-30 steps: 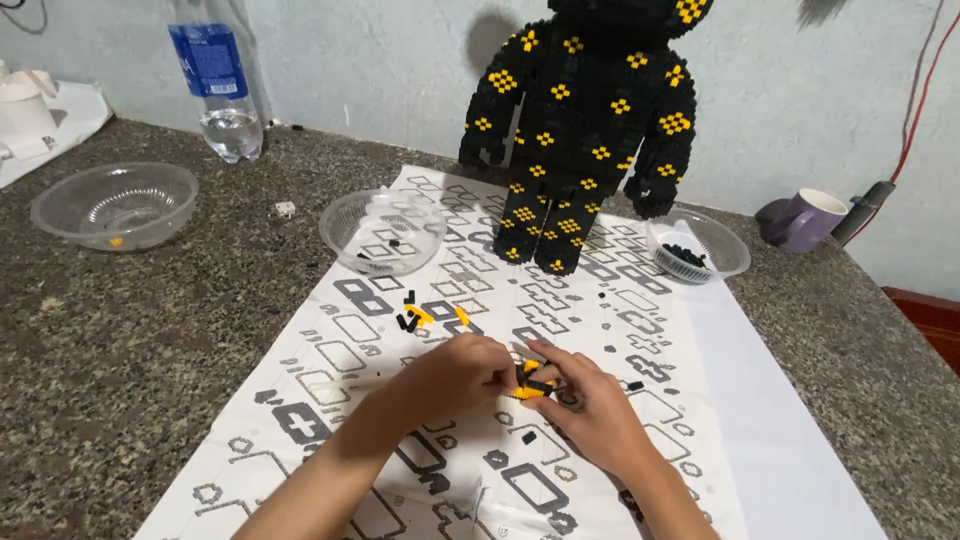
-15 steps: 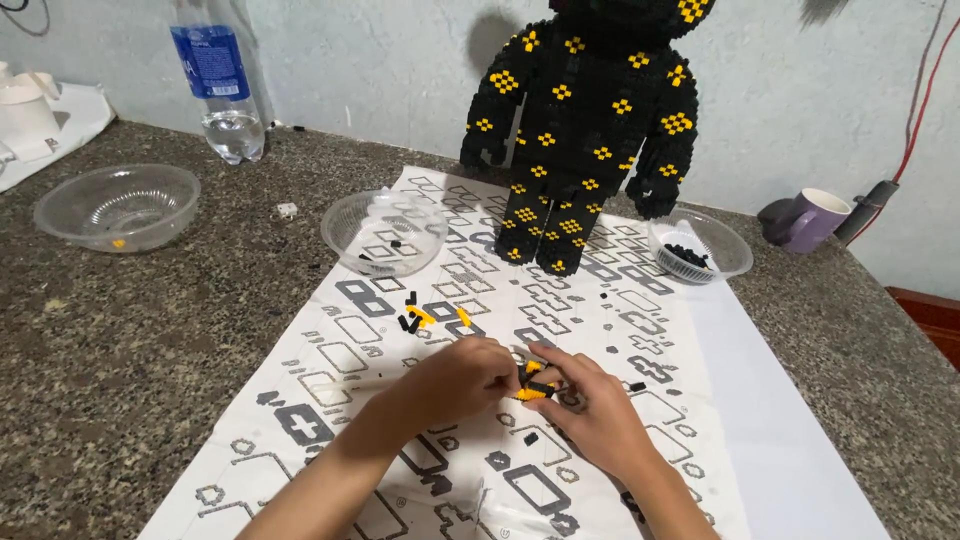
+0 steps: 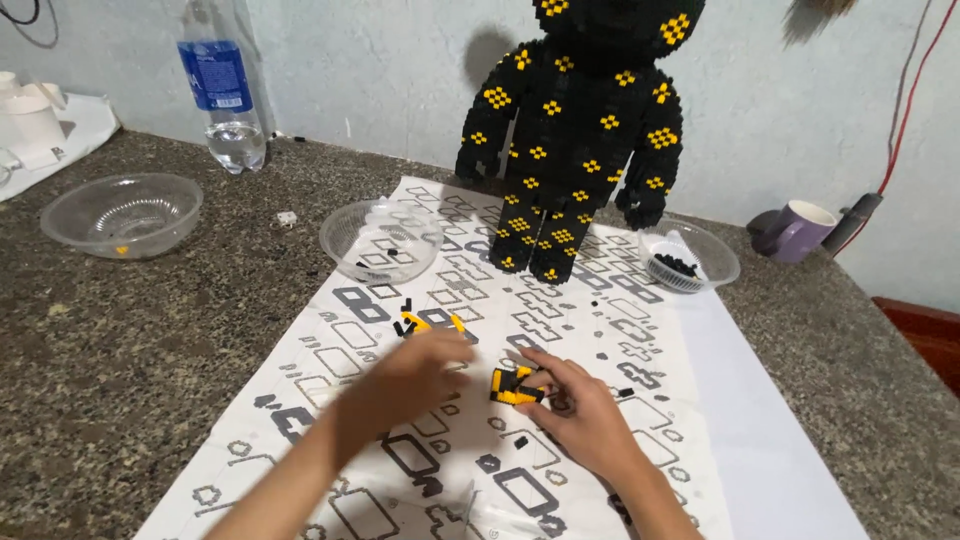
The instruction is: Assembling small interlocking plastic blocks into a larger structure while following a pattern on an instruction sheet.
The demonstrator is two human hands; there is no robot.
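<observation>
A small block piece made of yellow and black bricks [image 3: 517,385] sits on the big white paper sheet with grey brick drawings [image 3: 640,330], low and near the middle. The right hand [image 3: 580,410] holds this piece with its fingertips closed on its right side. The piece looks a bit longer from left to right.

The left hand [image 3: 415,375] is just beside the piece, on its left, not quite touching it. This hand is blurry, so I cannot tell if its fingers are open or pinching something tiny. The right hand is the nearer one.

A few loose yellow and black bricks [image 3: 425,322] lie just behind the left hand. Farther back on the speckled stone surface [image 3: 150,330] stands a tall black brick bear with yellow spots [image 3: 580,130].
</observation>
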